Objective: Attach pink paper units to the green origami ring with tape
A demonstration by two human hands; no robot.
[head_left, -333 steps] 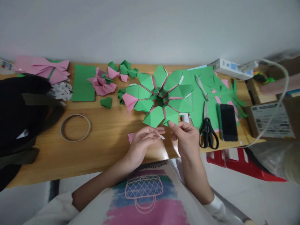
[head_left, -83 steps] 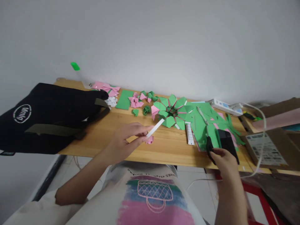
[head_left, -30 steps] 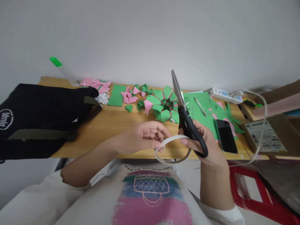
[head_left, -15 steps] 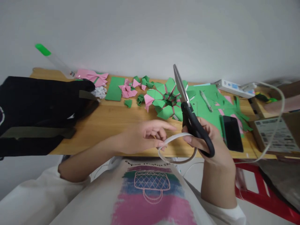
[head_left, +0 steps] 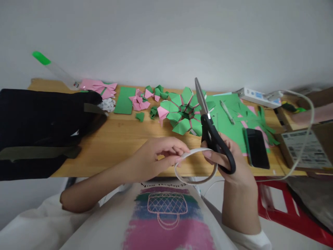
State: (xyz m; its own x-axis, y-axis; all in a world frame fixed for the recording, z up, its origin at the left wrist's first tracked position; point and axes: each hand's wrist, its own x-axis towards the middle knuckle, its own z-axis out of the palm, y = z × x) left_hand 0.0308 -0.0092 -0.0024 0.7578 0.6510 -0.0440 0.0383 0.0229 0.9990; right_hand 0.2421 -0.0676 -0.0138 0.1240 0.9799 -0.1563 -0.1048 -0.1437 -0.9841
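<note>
My right hand (head_left: 230, 158) is closed around black-handled scissors (head_left: 208, 119), their closed blades pointing up and away from me. Its thumb also presses on a thin white ring, which looks like a narrow roll of tape (head_left: 196, 181). At the ring's left side, my left hand (head_left: 162, 156) pinches its upper edge between thumb and fingers. Whether a strip is lifted there is too small to tell. Just beyond the hands sits a ring of folded green and pink paper pieces (head_left: 180, 113), partly behind the scissors.
Folded pink pieces (head_left: 139, 101), a green sheet (head_left: 125, 100) and white paper bits (head_left: 107, 104) lie left of centre. A black bag-like item (head_left: 39, 121) covers the table's left. Rightward are a utility knife (head_left: 227, 112), phone (head_left: 257, 148), power strip (head_left: 260, 97) and cardboard box (head_left: 307, 149).
My left index finger has come down from pointing outward onto the tape roll's edge, joining the thumb. The right hand keeps its hold; the view has shifted slightly.
</note>
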